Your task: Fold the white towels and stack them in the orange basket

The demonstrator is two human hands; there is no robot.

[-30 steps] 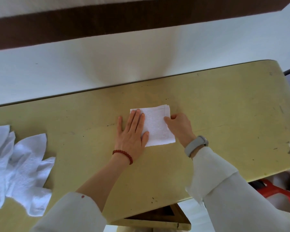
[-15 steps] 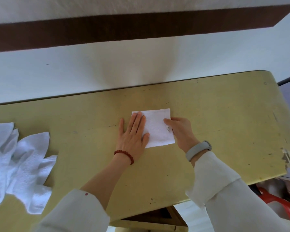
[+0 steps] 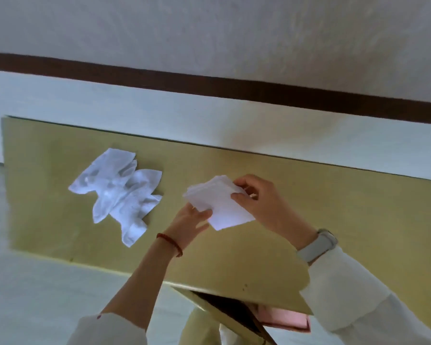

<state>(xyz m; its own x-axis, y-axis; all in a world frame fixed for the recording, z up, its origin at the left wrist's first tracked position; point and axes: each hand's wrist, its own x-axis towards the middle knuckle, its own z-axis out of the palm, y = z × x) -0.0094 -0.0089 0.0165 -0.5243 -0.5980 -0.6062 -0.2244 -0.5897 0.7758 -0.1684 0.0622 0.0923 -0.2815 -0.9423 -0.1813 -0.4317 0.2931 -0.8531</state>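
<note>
Two hands hold a folded white towel above a yellow-green table, seen from the head camera. The right hand pinches the towel's right edge, thumb on top and fingers curled over the far corner. The left hand supports the near left corner, fingers beneath the cloth and thumb lying against its lower edge. The towel is a thick, layered rectangle, tilted and lifted off the tabletop.

A loose pile of unfolded white towels lies crumpled on the table's left half, well apart from the hands. The orange basket named in the task is not visible in this view, so no container or contents can be reported. Something pink shows under the table's near edge, beside a slanted brown panel; what it is cannot be told.

A red beaded bracelet circles the left wrist, and a pale grey wristband sits on the right, where a white sleeve begins. Behind the table, a dark brown stripe runs across a pale wall. No brand, label or writing is readable anywhere.
</note>
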